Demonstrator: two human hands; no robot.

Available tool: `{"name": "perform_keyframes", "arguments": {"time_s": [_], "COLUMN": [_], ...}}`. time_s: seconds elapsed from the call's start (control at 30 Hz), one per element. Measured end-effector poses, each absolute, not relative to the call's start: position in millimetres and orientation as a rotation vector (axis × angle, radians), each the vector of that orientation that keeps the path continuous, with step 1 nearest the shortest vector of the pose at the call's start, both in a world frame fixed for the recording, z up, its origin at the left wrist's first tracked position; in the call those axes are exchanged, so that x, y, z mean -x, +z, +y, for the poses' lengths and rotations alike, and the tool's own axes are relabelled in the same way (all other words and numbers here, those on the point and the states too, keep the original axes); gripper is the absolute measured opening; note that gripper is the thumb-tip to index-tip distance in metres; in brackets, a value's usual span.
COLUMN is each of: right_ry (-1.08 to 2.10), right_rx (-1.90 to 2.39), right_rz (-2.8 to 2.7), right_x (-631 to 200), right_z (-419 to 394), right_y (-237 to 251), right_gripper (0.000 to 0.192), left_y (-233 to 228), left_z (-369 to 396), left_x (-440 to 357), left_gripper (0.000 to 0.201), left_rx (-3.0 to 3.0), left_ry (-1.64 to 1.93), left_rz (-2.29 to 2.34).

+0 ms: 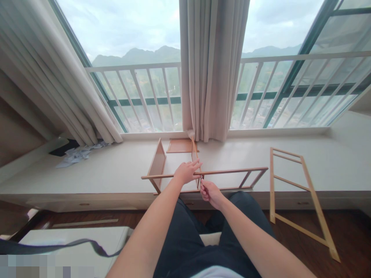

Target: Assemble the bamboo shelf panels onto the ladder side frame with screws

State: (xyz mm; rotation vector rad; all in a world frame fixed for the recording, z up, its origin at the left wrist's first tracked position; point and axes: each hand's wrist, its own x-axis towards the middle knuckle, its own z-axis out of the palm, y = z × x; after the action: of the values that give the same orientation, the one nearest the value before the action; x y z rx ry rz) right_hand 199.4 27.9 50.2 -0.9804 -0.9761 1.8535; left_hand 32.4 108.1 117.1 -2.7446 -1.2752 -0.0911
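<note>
Dark trousers and both forearms fill the bottom of the shot, so the person's sitting right up against a long pale window ledge.

Left hand lies flat on top of a thin wooden rail, fingers stretched out and loose rather than wrapped around it. That rail runs sideways across a half-built wooden frame standing on the ledge, with side panels upright and a flat wooden panel lying behind it near the curtain.

Right hand sits just below the rail, close under the left one, curled up tight with the fingertips pinched on something thin and dark. It's too small to tell what that is. It pokes up toward the underside of the rail right by the left fingertips.

Off to the right, a second wooden frame with slats leans with its top on the ledge and its foot on the dark wood floor, well apart from the hands.

Some crumpled paper lies on the ledge at far left, under the drawn curtain. Another curtain hangs down the middle of the window, with a white railing and hills outside. A pale flat surface with a dark strap across it sits at lower left.
</note>
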Motion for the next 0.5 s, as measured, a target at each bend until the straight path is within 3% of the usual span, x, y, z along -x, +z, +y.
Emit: {"name": "perform_keyframes", "arguments": {"time_s": [0.2,0.5], "right_ry": [1.635,0.97], "right_rx": [1.148,1.364], "right_rz": [-1.135,-1.508], "right_x": [-198,-205], "right_z": [29,36], "right_y": [47,59], "right_gripper": [0.056,0.045], "left_y": [116,116], "left_z": [109,109], "left_x": [-33,-32], "left_gripper": [0.066,0.067], "left_rx": [2.74,2.737], "left_ry": [-0.093,-0.085], "left_rz": [-1.277,-1.291]}}
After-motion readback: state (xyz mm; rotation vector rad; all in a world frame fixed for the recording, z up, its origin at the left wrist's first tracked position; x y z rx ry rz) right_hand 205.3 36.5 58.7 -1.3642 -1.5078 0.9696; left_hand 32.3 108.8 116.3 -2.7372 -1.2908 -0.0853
